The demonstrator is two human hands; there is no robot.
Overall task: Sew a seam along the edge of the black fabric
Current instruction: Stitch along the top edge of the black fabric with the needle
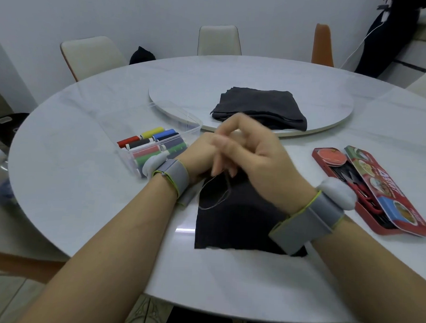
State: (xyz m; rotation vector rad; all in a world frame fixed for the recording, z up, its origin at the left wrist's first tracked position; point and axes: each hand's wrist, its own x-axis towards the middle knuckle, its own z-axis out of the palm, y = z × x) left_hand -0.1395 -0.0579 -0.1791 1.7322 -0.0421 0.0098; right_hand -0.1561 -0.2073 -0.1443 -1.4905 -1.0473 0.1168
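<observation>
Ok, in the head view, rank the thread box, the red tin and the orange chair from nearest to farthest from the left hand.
1. thread box: just left of the left hand, beside its wrist.
2. red tin: well off to the right.
3. orange chair: farthest, at the back, right of centre.

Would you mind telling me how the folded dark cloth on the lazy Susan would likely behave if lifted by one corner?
Probably floppy: the folded dark cloth lies in soft, uneven layers, so it would likely unfold and droop. Pushed, it may rotate the lazy Susan rather than slide.
</observation>
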